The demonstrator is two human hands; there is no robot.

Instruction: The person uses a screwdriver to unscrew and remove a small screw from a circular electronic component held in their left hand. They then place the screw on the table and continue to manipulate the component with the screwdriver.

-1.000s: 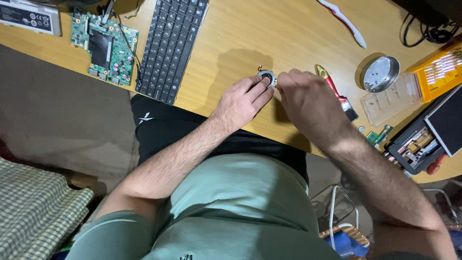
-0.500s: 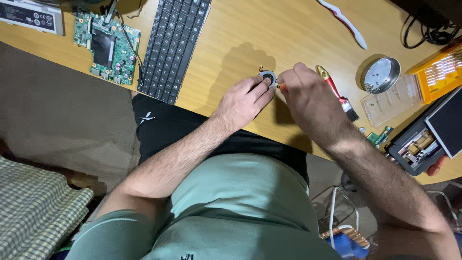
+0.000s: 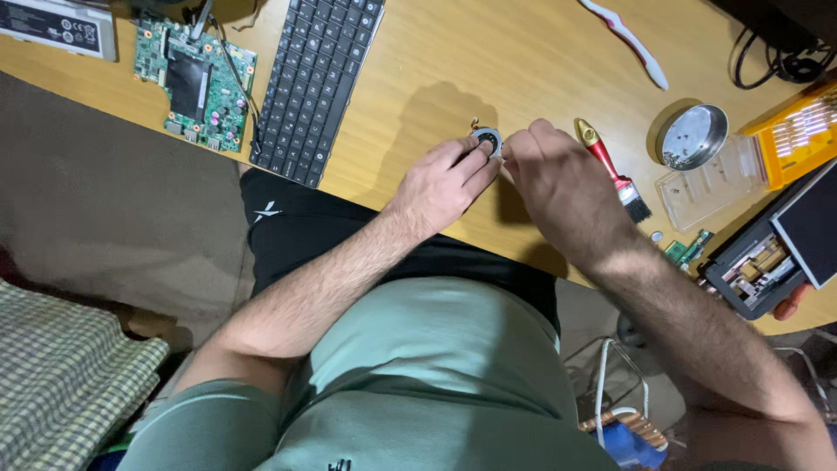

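A small round metal part (image 3: 486, 139), like a little fan or motor with short wires, is held just above the wooden desk (image 3: 436, 61). My left hand (image 3: 445, 183) pinches it from the left with its fingertips. My right hand (image 3: 562, 187) closes on it from the right, fingers curled over its edge. Whether the right hand also holds a small tool is hidden.
A black keyboard (image 3: 316, 83) and a green circuit board (image 3: 193, 83) lie at the left. A red-handled brush (image 3: 609, 170), a round metal dish (image 3: 693, 135), a clear plastic tray (image 3: 711, 183), an orange bit case (image 3: 798, 131) and an opened device (image 3: 767, 262) lie at the right.
Both hands stay on the small round part with only slight finger shifts. The view has drifted a little.
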